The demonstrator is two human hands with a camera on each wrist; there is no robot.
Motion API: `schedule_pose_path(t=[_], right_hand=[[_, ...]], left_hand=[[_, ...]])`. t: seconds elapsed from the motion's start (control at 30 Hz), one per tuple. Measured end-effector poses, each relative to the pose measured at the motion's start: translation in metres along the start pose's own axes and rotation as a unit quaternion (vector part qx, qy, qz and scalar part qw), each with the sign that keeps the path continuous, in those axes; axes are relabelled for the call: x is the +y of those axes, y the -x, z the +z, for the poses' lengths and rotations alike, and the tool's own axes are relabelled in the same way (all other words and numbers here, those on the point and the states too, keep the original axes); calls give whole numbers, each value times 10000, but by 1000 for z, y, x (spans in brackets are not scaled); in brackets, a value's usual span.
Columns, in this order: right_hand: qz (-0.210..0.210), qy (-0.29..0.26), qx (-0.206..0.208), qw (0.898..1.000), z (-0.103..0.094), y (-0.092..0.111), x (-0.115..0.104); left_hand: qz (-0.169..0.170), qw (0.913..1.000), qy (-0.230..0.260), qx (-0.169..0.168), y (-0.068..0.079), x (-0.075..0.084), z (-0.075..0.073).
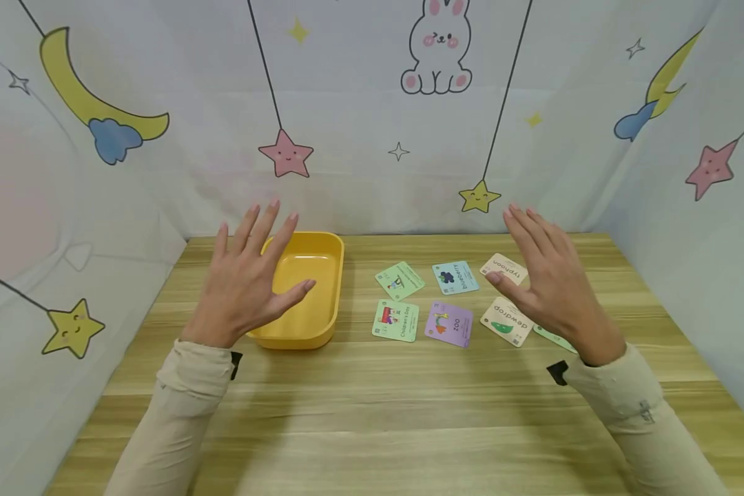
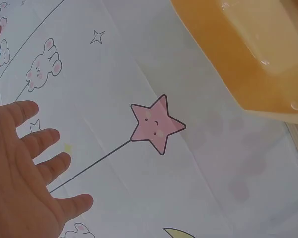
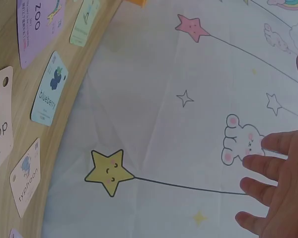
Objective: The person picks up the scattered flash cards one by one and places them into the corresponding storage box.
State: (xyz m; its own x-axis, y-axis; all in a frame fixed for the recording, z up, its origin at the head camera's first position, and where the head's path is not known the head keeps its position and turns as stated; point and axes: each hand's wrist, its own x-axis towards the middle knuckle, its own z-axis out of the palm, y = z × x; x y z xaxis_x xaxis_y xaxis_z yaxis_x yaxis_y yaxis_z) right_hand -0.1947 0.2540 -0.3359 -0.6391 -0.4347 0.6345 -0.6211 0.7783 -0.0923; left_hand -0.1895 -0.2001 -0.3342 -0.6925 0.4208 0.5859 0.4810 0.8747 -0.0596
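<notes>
My left hand (image 1: 243, 286) is raised with fingers spread, overlapping the left side of a yellow plastic tray (image 1: 339, 289) in the head view. My right hand (image 1: 552, 289), also raised with straight fingers and holding nothing, is nearest the cards on the right. Word cards lie on the table: a blue "blueberry" card (image 1: 455, 277), a purple "zoo" card (image 1: 449, 324), a green "Children's Day" card (image 1: 395, 320), another green card (image 1: 399, 280), a "dewdrop" card (image 1: 507, 322) and a "typhoon" card (image 1: 504, 267). One more green card (image 1: 554, 337) is partly hidden under the right hand.
A wood-grain table (image 1: 372, 413) carries the tray and cards. White cloth (image 1: 359, 200) printed with stars, moons and a rabbit hangs along the table's back and both sides. Dark straps (image 1: 558, 373) show at the sleeve cuffs.
</notes>
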Motion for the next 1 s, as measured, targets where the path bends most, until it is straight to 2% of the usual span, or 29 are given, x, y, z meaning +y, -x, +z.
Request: schedule_pose_path(t=[0.33,1.0], right_hand=[[214,-30,-265,9994,1,10,9],[530,-10,-493,9974,-1,28,22]], left_hand=[[-68,9999,19,-114,11,-9,7],[-688,9941,194,-810,46,-30,25]])
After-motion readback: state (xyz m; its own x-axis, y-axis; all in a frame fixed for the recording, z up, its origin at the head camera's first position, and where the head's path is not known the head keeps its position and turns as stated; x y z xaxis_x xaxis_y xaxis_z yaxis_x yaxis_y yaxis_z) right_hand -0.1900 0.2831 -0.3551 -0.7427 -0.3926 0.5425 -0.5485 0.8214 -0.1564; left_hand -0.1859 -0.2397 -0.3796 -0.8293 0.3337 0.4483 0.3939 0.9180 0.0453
